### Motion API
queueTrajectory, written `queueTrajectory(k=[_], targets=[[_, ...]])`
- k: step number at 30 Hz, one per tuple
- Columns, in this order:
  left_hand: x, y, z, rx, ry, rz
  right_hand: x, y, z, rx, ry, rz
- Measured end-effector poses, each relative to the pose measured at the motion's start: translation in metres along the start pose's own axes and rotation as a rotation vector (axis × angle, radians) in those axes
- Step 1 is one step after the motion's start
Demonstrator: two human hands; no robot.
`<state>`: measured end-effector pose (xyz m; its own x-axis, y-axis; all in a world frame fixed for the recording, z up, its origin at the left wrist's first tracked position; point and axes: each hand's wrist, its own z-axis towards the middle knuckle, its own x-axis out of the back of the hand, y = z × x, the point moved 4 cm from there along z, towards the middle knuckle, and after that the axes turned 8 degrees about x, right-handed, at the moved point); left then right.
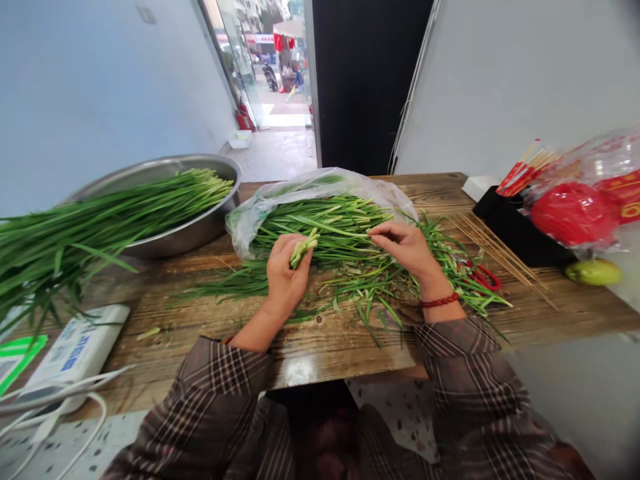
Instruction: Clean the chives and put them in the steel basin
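Observation:
Closed around a small bunch of green stalks [304,248], my left hand [287,270] is over the middle of the wooden table, the pale cut ends pointing up. My right hand [406,248] pinches the pale end of a single green stalk [345,231] between thumb and fingers. Behind both hands, a clear plastic bag [327,179] lies open around a pile of long green stalks [310,217]. Loose leaves and trimmings [373,283] are scattered below and beside my right hand.
A metal basin [187,235] heaped with long greens stands at left, near a white device [83,347] and cables. Red-handled scissors [484,277], thin wooden sticks [500,253], a black holder [520,230], a red plastic-wrapped item [575,213] and a yellow-green fruit [594,271] are at right.

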<state>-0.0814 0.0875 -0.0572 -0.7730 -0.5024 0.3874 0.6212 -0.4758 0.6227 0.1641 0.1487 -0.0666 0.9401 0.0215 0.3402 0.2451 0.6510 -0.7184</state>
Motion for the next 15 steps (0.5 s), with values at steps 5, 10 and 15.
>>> queueTrajectory(k=[5, 10, 15], targets=[[-0.001, 0.008, 0.001, -0.164, -0.051, 0.041, -0.011, -0.017, -0.002, 0.084, -0.165, 0.044], [-0.017, 0.002, -0.002, -0.174, -0.306, 0.158, -0.016, -0.025, -0.003, 0.120, -0.222, 0.056], [-0.026, -0.008, -0.001, -0.026, -0.418, 0.204, -0.023, -0.015, -0.004, -0.075, -0.089, 0.097]])
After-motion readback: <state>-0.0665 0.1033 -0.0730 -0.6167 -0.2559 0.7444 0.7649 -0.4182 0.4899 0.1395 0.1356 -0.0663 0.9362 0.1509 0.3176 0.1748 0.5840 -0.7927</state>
